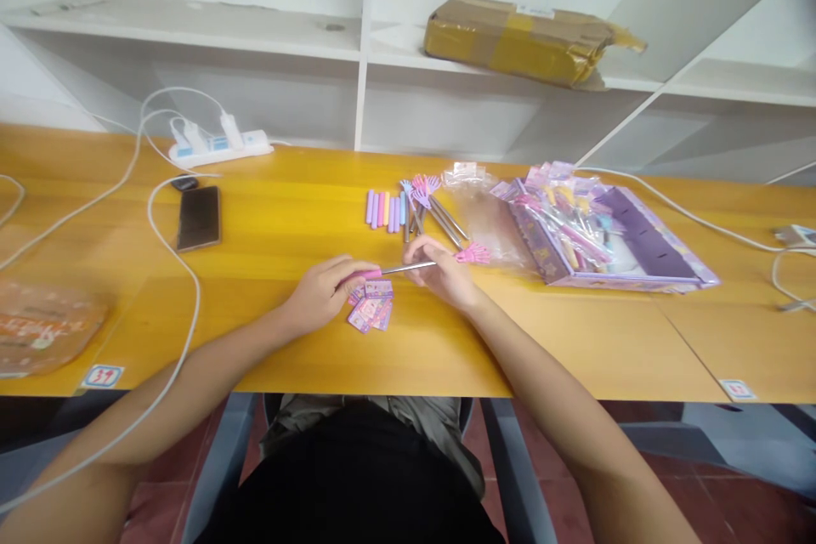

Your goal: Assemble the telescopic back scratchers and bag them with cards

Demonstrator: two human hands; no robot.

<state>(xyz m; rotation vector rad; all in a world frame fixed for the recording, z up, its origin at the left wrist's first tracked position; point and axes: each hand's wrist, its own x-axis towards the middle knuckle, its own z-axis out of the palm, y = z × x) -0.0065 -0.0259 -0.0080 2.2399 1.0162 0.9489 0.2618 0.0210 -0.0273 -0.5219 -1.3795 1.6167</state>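
A back scratcher (399, 269) with a thin metal rod lies level between my two hands, just above the table. Closed around its pink handle is my left hand (324, 293). My right hand (446, 272) grips the rod near the pink hand-shaped head, which sticks out to the right. Small purple and pink cards (371, 314) lie in an overlapping pile below the handle. Beyond my hands, several pastel handle sleeves (387, 211) are lined up. Beside them are loose scratcher rods (450, 219) with purple, blue and pink hand-shaped heads.
Clear plastic bags (490, 225) lie right of the rods, against a purple box (643, 279) holding wrapped scratchers. At left are a phone (199, 218), a power strip (223, 149), a white cable (191, 272) crossing my left arm and an orange bag (48, 327). A taped carton (510, 38) sits on the shelf.
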